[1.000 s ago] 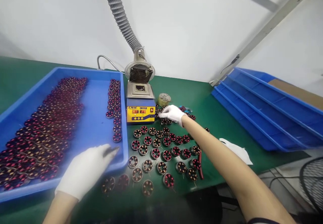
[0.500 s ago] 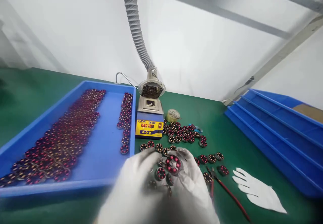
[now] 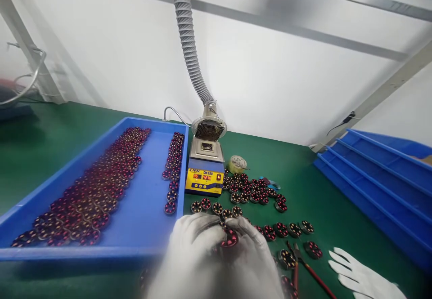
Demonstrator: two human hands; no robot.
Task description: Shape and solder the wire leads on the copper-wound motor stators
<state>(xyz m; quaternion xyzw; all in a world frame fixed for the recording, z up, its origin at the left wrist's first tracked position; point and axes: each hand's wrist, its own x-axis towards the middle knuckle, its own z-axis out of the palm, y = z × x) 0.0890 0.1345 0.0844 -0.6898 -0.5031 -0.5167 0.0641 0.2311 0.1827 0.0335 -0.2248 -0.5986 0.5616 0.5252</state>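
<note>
Both my hands wear white gloves and meet at the lower middle, close together. A round motor stator point(image 3: 231, 238) with red-wound poles sits between them. My right hand point(image 3: 256, 255) is closed around it from the right. From the left, my left hand point(image 3: 189, 247) curls its fingers against the stator's near edge, partly hiding it. Blur smears both wrists. Just beyond the fingers stand loose stators point(image 3: 218, 208), some red and some copper-coloured. Wire cutters point(image 3: 299, 256) with red handles lie right of my right hand.
On the left, a blue tray point(image 3: 145, 186) holds many stators in rows. A yellow-fronted solder pot point(image 3: 205, 180) stands under a grey duct hose point(image 3: 189, 42). Beside it are a round tin point(image 3: 238, 163) and more stators point(image 3: 256, 189). A spare white glove point(image 3: 362, 272) and stacked blue trays point(image 3: 374, 182) are at right.
My left hand has closed in on the stator, its fingers now over the left edge. The stator has tilted and sits lower between my hands. The camera view has shifted slightly.
</note>
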